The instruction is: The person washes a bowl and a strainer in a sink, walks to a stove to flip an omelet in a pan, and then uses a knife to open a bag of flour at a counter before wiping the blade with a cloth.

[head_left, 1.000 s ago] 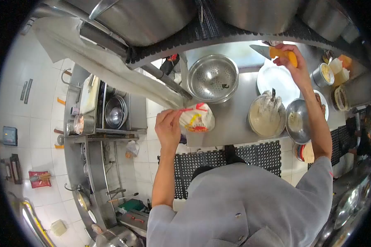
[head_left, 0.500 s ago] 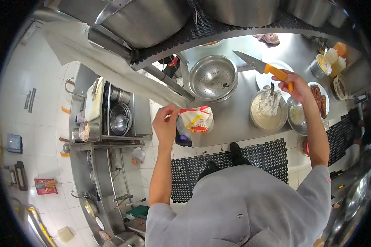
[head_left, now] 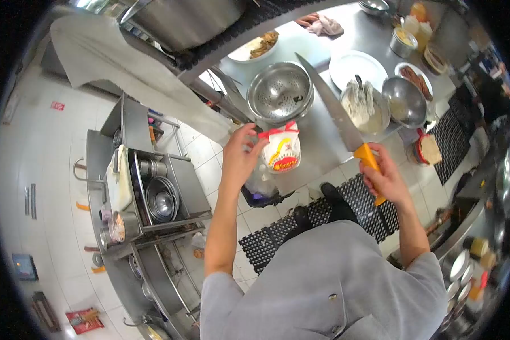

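Observation:
My right hand (head_left: 384, 177) is wrapped round the orange handle of a large kitchen knife (head_left: 335, 110). Its long blade points up and to the left, past the bowl of white batter. At the counter's left end, my left hand (head_left: 242, 150) has its fingers closed at the upper left edge of a white plastic bag (head_left: 283, 152) with red and yellow print. A red strip runs across the bag's top; what is inside does not show. Just behind the bag sits a perforated steel colander (head_left: 279, 90). Right of the blade stands the batter bowl (head_left: 374, 120), with a whitened utensil in it.
On the steel counter (head_left: 323, 156) are a white plate (head_left: 357, 69), a steel bowl (head_left: 405, 102) and a plate of browned meat (head_left: 416, 82). A big pot (head_left: 184, 22) sits on the shelf above. A cloth (head_left: 119, 85) hangs at left. Black mats (head_left: 317, 218) cover the floor.
The knife has come down and left, nearer my body, with its blade now across the counter. My left hand stays at the bag. The whole view has turned and shifted.

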{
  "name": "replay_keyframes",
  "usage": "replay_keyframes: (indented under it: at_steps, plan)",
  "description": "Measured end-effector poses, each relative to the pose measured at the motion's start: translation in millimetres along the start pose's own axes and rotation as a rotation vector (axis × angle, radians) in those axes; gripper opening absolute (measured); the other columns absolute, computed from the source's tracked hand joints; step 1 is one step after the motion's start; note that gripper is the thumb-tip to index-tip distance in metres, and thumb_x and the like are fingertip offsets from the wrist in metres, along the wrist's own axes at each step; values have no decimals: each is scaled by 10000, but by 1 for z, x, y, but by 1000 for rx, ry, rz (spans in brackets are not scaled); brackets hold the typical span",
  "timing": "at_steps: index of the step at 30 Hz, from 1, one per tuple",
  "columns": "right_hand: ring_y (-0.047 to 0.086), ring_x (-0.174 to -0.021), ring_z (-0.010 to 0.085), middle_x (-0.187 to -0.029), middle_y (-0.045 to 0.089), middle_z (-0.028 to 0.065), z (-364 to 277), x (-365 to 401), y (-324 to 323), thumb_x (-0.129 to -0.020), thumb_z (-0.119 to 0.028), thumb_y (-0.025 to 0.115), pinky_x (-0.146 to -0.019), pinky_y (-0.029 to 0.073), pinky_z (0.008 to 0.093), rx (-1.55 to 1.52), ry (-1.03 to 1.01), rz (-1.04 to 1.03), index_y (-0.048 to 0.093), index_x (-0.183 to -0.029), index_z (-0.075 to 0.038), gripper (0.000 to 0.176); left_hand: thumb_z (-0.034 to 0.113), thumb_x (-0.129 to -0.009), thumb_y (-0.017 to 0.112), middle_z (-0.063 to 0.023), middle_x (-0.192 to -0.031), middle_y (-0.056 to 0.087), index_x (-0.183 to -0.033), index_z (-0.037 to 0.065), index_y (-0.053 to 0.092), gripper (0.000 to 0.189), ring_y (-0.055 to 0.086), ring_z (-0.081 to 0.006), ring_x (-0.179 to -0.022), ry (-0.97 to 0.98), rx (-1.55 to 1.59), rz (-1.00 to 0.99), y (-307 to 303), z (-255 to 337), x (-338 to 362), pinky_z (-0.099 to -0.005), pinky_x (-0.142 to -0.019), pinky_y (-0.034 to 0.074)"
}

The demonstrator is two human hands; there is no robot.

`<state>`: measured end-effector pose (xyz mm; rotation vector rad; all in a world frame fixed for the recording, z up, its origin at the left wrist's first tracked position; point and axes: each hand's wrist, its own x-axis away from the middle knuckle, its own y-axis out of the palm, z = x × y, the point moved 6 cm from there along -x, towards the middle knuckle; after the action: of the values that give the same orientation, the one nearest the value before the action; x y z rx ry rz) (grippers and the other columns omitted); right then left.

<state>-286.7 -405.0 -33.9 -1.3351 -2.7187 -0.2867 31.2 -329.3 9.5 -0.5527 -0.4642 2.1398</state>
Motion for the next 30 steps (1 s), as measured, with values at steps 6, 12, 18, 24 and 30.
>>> replay_keyframes:
  at_steps: [6, 12, 18, 24, 30]
  plan:
    - [544, -572, 143, -889, 605, 97, -6, 18, 93, -915, -125, 484, -580, 469, 276, 344, 53, 45, 276, -1421, -120, 548, 134, -773, 675, -135, -814, 607, -916, 28, 638, 181, 589, -261, -685, 357, -261, -362, 18, 10, -18, -346, -669, 468]
    - [612, -796, 348, -981, 628, 221, -12, 4, 125, -917, -178, 474, -760, 461, 360, 415, -34, 59, 313, -1399, -103, 513, 80, -806, 585, -146, -844, 600, -854, 18, 619, 85, 575, -339, -781, 521, -363, -383, 20, 20, -11, -408, -703, 456]
    - [583, -711, 293, -882, 615, 207, -1, 11, 125, -919, -181, 470, -711, 464, 339, 389, -68, 32, 325, -1390, -88, 502, 64, -807, 600, -143, -820, 596, -858, 16, 621, 73, 579, -349, -744, 607, -360, -321, 20, 19, -3, -401, -665, 459]
    - [564, -690, 264, -845, 609, 182, 3, 6, 124, -918, -160, 480, -709, 463, 320, 326, -13, -14, 338, -1380, -61, 494, 53, -814, 589, -141, -828, 595, -859, 6, 613, 70, 580, -344, -749, 615, -364, -329, 21, 25, 2, -394, -663, 459]
    - [446, -472, 98, -666, 519, 12, 44, 25, 116, -928, -164, 464, -449, 397, 239, 432, -353, 39, 307, -1418, -131, 516, 55, -815, 569, -138, -849, 591, -870, 18, 619, 82, 559, -343, -804, 529, -358, -327, 21, 19, -3, -400, -714, 453]
